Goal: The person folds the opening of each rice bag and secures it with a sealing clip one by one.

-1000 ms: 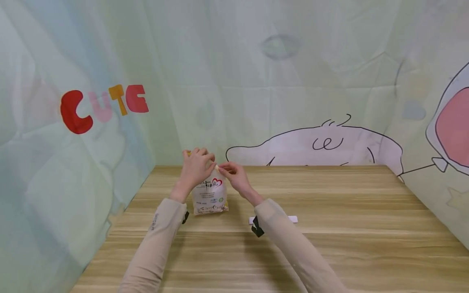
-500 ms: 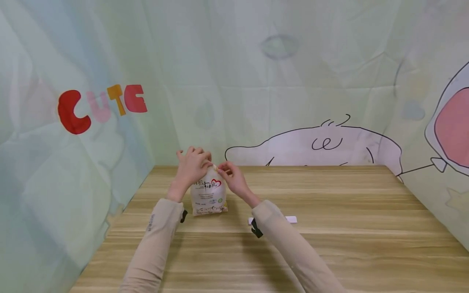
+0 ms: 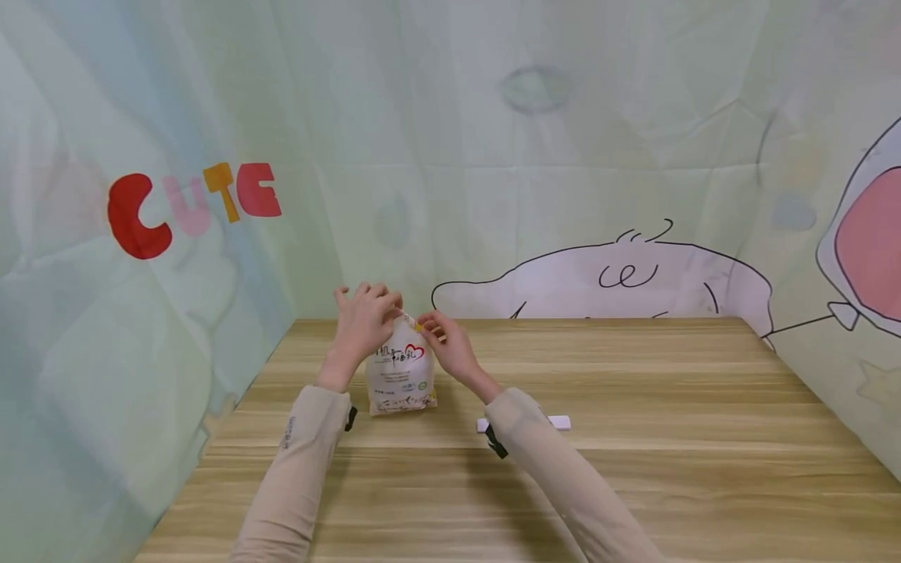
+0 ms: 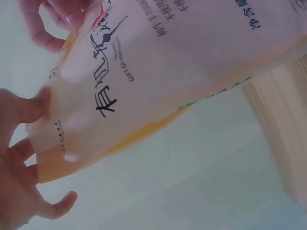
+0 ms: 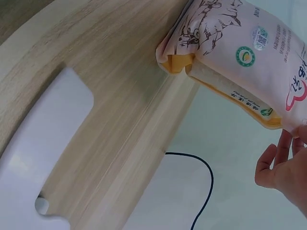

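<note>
Tall white plastic bag with yellow sides (image 3: 403, 379), upright on the wood-grain table (image 3: 669, 391), left of centre. Head view: left hand (image 3: 359, 322) grips the bag's top on one side, right hand (image 3: 450, 344) pinches the opposite top corner. Likely held at both ends so the soft bag stays up and its top edge spreads flat. A white flat plastic object (image 3: 561, 423) lies on the table, partly behind the right forearm, apart from the bag; reason for that spot unclear. Bag front: black brush characters, red heart, small print too tiny to read here. Pale printed cloth backdrop (image 3: 422, 133) has coloured letters reading "CUTE" (image 3: 141, 216).

Left wrist view: left grip narrow on the bag's top edge, thumb in front, fingers behind, one finger sticking out free. Readable: 有机 in big black strokes, "GIFT OF HAPPINESS" beside it, 净含量 lower down. No brand I can confirm.

Right wrist view: right grip narrow too, fingertips on the bag's edge near the heart. Round green seal (image 5: 245, 56), a QR code (image 5: 260, 38), green leaf mark on the side panel; characters beside the leaf not legible.
</note>
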The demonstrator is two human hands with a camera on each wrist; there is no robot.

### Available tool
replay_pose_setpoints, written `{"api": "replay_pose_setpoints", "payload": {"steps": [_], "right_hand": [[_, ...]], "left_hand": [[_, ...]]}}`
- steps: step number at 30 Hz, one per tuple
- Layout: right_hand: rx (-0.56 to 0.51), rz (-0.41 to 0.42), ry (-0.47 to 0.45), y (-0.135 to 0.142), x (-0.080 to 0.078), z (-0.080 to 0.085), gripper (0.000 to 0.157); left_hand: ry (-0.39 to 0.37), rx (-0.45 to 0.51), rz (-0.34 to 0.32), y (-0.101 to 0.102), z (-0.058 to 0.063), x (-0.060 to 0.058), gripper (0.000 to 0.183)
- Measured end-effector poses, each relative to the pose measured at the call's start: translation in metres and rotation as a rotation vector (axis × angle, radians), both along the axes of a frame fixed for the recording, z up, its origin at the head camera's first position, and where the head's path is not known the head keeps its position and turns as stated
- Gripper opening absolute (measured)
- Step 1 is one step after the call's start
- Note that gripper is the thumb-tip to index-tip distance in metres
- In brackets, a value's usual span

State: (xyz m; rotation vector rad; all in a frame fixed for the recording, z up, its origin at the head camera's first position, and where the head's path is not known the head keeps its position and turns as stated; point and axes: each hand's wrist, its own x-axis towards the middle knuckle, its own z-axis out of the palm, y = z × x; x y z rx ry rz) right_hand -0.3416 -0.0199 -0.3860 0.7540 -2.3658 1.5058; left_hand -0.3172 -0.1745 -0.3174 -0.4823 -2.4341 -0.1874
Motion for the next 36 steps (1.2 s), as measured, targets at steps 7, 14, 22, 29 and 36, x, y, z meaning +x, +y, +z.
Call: {"api": "replay_pose_setpoints", "payload": {"steps": [7,14,22,29,36], "right_hand": [[0.01,0.0,0.02,0.0,0.001,0.0,0.019],[0.015,-0.01,0.007,0.002,0.003,0.002,0.02],[0.029,0.013,0.008,0.008,0.003,0.002,0.021],[0.076,0.048,0.022,0.02,0.006,0.006,0.022],[0.124,0.102,0.078,0.037,0.008,0.013,0.024]], "left_hand": [[0.001,0.009,-0.005,-0.001,0.001,0.001,0.003],[-0.009,-0.004,0.009,0.001,0.0,0.002,0.005],[-0.039,-0.009,0.005,0.001,0.001,0.002,0.007],[-0.09,-0.014,-0.005,0.0,0.002,0.002,0.008],[-0.12,-0.013,-0.02,-0.001,0.003,0.002,0.008]]}}
